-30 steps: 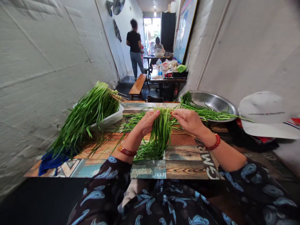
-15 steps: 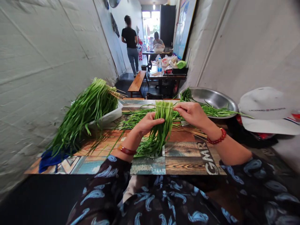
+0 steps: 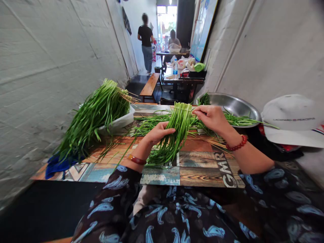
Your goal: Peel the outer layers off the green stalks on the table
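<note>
My left hand (image 3: 161, 133) is closed on a bunch of garlic chives (image 3: 180, 123), thumb across the stalks. The pale cut ends point up and the green leaves droop toward the tabletop. Beside the upper right of the bunch, my right hand (image 3: 213, 118) pinches the end of a thin skewer (image 3: 193, 111), which runs across the stalks near their cut ends. Loose chives (image 3: 149, 125) lie on the table behind my hands. More bare skewers (image 3: 211, 141) rest on the wood near my right wrist.
A white tray (image 3: 118, 122) at left bears a heap of skewered chives (image 3: 97, 118). At right are a steel basin (image 3: 238, 103) with chives and a white cap (image 3: 288, 116). A blue cloth (image 3: 56, 166) lies at the left edge. Two people are farther back beyond a bench (image 3: 150, 84).
The bunch now leans, its cut ends shifted right and its leaves spread wider. My right hand still pinches the skewer. The whole view has shifted slightly, and the standing person is farther away.
</note>
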A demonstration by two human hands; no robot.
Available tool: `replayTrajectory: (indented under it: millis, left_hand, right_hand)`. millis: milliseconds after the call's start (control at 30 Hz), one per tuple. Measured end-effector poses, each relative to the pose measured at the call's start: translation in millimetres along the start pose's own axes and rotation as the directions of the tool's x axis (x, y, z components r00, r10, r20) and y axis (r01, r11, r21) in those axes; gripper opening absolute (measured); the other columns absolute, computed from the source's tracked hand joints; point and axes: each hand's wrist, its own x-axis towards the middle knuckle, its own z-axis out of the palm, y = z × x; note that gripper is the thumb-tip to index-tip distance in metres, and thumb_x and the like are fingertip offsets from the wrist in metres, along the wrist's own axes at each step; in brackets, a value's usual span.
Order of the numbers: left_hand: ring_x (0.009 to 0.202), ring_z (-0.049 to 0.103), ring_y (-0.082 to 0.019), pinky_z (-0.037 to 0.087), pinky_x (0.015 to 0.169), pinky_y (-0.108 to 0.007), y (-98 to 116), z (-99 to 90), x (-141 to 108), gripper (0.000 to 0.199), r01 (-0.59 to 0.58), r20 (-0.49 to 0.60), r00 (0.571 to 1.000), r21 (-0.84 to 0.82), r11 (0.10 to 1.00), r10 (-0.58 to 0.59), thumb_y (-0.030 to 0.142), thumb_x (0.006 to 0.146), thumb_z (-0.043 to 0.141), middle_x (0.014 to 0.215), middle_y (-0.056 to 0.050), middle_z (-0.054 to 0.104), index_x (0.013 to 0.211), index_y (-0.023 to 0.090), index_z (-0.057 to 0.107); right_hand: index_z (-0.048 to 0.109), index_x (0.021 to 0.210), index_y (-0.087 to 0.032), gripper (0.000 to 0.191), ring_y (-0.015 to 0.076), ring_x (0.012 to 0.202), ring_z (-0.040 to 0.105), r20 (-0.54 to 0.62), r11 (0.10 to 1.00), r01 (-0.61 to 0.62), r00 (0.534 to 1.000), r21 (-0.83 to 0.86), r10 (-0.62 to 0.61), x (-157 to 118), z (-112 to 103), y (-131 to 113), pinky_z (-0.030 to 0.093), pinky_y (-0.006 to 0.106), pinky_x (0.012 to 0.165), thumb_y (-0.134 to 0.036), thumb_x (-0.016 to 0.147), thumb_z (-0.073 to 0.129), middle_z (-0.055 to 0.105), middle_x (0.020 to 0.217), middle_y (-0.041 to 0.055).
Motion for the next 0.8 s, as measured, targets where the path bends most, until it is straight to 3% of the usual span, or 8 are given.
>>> replayTrajectory:
  millis: [133,300,433,500,600,800]
  left_hand:
    - [0.068,0.064,-0.011,0.049,0.068,-0.022,-13,-20.9,-3,0.037,-0.006,-0.034,0.999,0.086,0.996,0.009,0.035,0.064,0.088,0.080,-0.004,0.074,0.086,0.010,0.073]
    - [0.074,0.068,-0.015,0.051,0.076,-0.027,-30,-46.4,-15,0.037,-0.021,-0.099,0.994,0.164,0.986,0.038,0.039,0.066,0.086,0.083,-0.006,0.076,0.088,0.011,0.075]
    - [0.091,0.072,-0.023,0.051,0.089,-0.037,-36,-62.6,-30,0.056,0.041,-0.204,0.979,0.213,0.976,0.003,0.039,0.065,0.087,0.103,-0.013,0.077,0.112,0.013,0.072]
    - [0.109,0.067,-0.028,0.049,0.097,-0.041,-32,-67.2,-35,0.069,0.032,-0.303,0.952,0.244,0.969,0.044,0.038,0.061,0.089,0.122,-0.017,0.071,0.122,0.014,0.068]
    - [0.128,0.056,-0.033,0.044,0.106,-0.046,-15,-64.6,-38,0.076,-0.070,-0.385,0.905,0.280,0.957,0.179,0.041,0.064,0.087,0.139,-0.019,0.059,0.130,0.015,0.062]
    - [0.133,0.053,-0.031,0.038,0.114,-0.046,38,-30.0,-21,0.068,-0.314,-0.245,0.885,0.316,0.896,0.396,0.045,0.076,0.079,0.141,-0.017,0.059,0.134,0.016,0.059]
  right_hand:
    - [0.076,0.088,-0.020,0.022,0.0190,0.073,0.069,-0.120,0.999,-0.006,0.993,-0.036,0.001,10,-15,-2,0.046,0.031,0.065,-0.028,0.092,0.056,0.076,0.081,0.0042]
    - [0.075,0.088,-0.019,0.020,0.0169,0.064,0.065,-0.311,0.997,-0.048,0.950,-0.057,0.028,27,-45,-5,0.047,0.031,0.063,-0.029,0.092,0.058,0.070,0.068,0.0023]
    - [0.074,0.090,-0.019,0.022,0.0162,0.062,0.063,-0.403,0.996,-0.062,0.915,-0.063,0.031,35,-64,-5,0.048,0.032,0.063,-0.032,0.094,0.056,0.067,0.066,0.0016]
    - [0.074,0.091,-0.020,0.023,0.0165,0.063,0.063,-0.377,0.994,-0.046,0.926,-0.097,0.006,36,-67,-6,0.048,0.032,0.064,-0.034,0.095,0.055,0.067,0.067,0.0015]
    - [0.076,0.090,-0.020,0.022,0.0182,0.067,0.065,-0.227,0.987,0.010,0.973,-0.157,-0.046,34,-62,-11,0.047,0.033,0.066,-0.031,0.093,0.057,0.070,0.069,0.0029]
    - [0.076,0.088,-0.018,0.023,0.0171,0.065,0.064,-0.112,0.990,0.044,0.992,-0.132,-0.059,30,-39,-24,0.042,0.029,0.059,-0.030,0.091,0.057,0.072,0.071,0.0036]
